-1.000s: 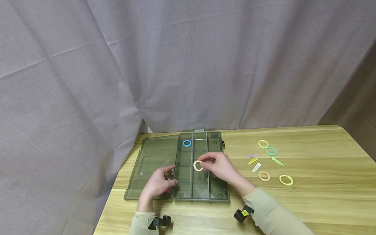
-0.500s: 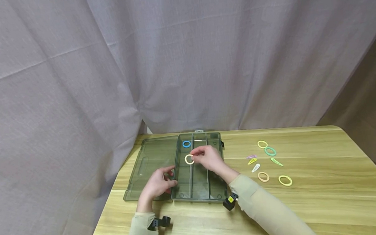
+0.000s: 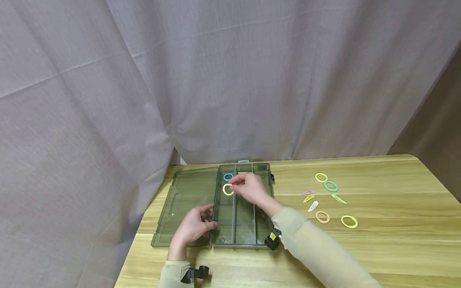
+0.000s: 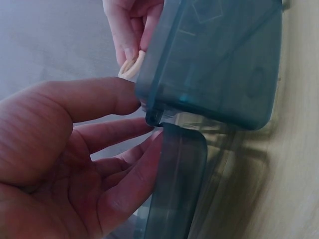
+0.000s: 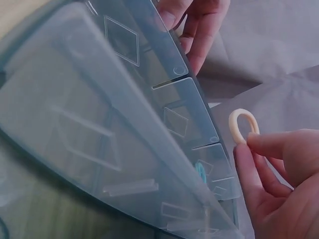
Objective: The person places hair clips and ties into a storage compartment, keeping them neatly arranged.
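A grey-green translucent divider box lies unfolded on the table, its lid flat to the left. Above its left compartment my right hand pinches a cream hair tie between thumb and fingertips; the right wrist view shows this cream ring upright. A blue hair tie lies at the far end of that compartment. My left hand is at the hinge side, thumb and index finger spread along the edge. In the left wrist view its fingers touch the box's corner and hinge, loosely bent.
Right of the box lie a yellow hair tie, a green one, a peach one and another yellow one. Among them are purple, yellow, white and green snap clips. A grey curtain hangs behind.
My right hand has moved left and farther back with the cream hair tie, from over the middle divider to over the left compartment, near the blue hair tie. The left hand has stayed put.
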`<state>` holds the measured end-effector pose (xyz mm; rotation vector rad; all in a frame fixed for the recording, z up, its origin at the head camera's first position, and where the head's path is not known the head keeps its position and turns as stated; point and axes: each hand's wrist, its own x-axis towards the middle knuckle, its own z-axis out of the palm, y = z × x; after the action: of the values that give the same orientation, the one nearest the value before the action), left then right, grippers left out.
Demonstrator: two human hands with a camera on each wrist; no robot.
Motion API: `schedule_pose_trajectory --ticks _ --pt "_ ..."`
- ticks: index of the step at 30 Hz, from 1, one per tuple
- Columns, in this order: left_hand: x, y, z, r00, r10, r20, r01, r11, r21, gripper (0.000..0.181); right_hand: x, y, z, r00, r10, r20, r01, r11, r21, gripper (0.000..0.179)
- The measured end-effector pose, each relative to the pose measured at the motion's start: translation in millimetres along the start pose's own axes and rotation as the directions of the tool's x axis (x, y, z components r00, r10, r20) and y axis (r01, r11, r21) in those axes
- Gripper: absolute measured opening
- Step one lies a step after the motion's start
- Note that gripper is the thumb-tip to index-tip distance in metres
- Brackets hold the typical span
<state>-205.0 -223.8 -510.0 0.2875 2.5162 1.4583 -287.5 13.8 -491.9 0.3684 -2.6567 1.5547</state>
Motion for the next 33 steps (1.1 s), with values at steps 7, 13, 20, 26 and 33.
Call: schedule_pose_trajectory --ticks 7,13,20,26,33 --pt "0.1 -1.4 -1.3 1.000 -0.004 -0.002 0.004 1.000 0.004 0.067 14.6 -1 9 0.999 -0.052 -0.005 0.051 0.994 -0.095 0.011" --pt "0.5 -1.9 -1.4 1.000 0.002 0.000 -0.002 1.000 0.008 0.067 22.0 -4 13 0.996 -0.088 0.002 0.087 0.978 -0.187 0.007" --pt "0.2 -1.7 -1.3 1.000 0.009 -0.001 -0.009 1.000 0.008 0.067 27.1 -7 16 0.992 -0.124 0.026 0.126 0.951 -0.282 0.005" --pt "0.6 -1.6 -1.1 1.000 0.009 0.001 -0.009 1.000 0.002 0.067 33.7 -5 17 0.990 -0.137 0.023 0.137 0.934 -0.329 0.006" --pt "-0.5 -0.8 -0.9 1.000 0.007 0.006 -0.007 1.000 -0.002 0.067 40.7 -4 17 0.982 -0.173 0.073 0.187 0.882 -0.433 0.012"
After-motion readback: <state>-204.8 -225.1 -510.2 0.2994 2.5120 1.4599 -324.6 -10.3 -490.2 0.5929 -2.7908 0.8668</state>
